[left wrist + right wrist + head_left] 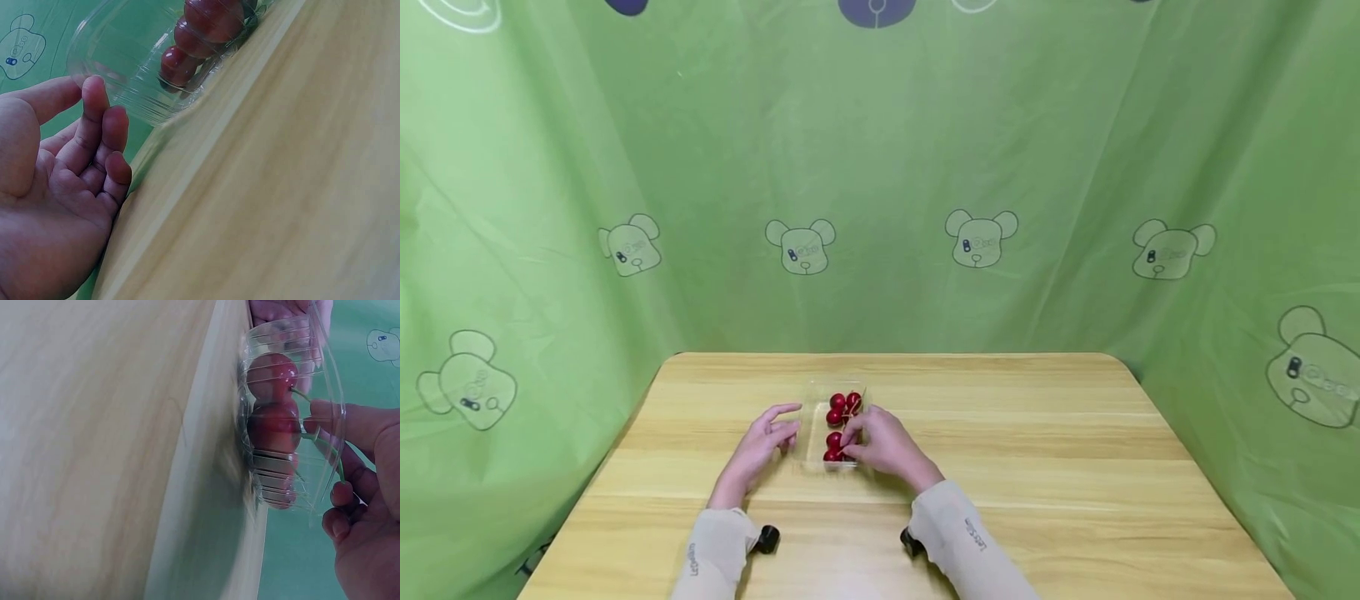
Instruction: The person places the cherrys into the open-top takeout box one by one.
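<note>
A clear plastic box lies on the table with several dark red cherries in its right part; some carry green stems. My right hand reaches over the box's right side. In the right wrist view, its thumb and forefinger pinch a green stem beside a cherry that sits low in the box. On the opposite side, my left hand is at the box's left edge, fingers loosely bent. The left wrist view shows its fingertips close to the clear rim; whether they touch it I cannot tell.
The wooden table extends around the box on all sides. Behind it and at both sides hangs a green curtain printed with bear heads. A small black device sits at the left wrist, with another at the right.
</note>
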The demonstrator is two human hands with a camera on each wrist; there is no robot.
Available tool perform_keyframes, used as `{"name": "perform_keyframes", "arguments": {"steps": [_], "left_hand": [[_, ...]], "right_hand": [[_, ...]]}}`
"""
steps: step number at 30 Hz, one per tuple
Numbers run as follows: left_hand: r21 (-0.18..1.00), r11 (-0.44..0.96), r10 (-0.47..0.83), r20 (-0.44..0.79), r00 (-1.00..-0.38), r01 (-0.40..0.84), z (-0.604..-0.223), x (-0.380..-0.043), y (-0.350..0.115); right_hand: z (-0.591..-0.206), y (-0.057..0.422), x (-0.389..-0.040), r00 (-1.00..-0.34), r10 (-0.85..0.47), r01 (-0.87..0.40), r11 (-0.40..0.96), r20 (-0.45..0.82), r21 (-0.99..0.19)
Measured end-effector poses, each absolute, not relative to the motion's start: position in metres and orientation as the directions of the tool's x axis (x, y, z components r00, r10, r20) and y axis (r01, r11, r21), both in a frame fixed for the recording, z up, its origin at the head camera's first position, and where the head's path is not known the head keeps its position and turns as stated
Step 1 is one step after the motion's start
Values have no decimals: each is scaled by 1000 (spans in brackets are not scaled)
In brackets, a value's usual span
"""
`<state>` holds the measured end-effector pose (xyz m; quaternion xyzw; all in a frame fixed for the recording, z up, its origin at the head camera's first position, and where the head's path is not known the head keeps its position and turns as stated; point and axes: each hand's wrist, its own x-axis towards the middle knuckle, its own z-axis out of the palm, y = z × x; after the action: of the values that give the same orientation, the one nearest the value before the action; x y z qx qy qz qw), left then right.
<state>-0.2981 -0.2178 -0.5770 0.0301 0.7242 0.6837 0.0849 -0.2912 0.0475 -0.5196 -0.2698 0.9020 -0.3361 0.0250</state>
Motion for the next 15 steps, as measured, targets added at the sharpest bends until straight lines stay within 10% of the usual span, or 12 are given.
{"name": "perform_keyframes", "arguments": {"steps": [15], "left_hand": [[995,65,161,-89,-983,-79,-575,-297,-217]], "right_hand": [[-521,48,-292,-848,-507,-481,611,155,-629]]}}
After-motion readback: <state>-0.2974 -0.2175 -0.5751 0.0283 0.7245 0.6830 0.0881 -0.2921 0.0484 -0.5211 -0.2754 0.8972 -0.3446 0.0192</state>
